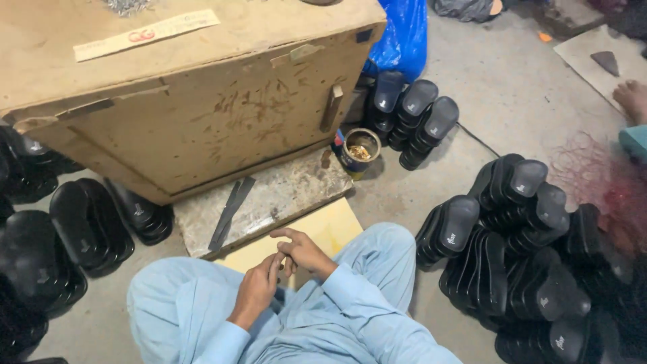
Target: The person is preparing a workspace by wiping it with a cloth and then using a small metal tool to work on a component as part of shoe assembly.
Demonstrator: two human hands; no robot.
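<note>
Hands are seen together in the lap, over light blue trouser legs point(202, 303) of a person seated cross-legged on the concrete floor point(512, 94). The left hand point(256, 291) is loosely curled, its fingers drawn narrow and touching the right hand point(303, 251). The right hand's forefinger is extended toward the left, the other fingers bent; something small and pale appears to be pinched between the two hands, but what it is cannot be told.

Just beyond the hands, a yellow board point(330, 226) is laid on the floor, its near edge hidden by the knees. Against its far edge a grey stone slab point(283, 192) is set, with a dark flat metal strip point(230, 212) lying across the slab's left part. Behind the slab a worn wooden box point(222, 114) is placed, a pale printed strip point(145, 34) lying on its top. At the slab's right corner an open tin point(359, 152) stands on the floor. Stacks of black shoe soles point(519, 249) are piled to the right, more black soles point(81, 229) to the left, and another row point(414, 114) beside a blue bag point(404, 34).
</note>
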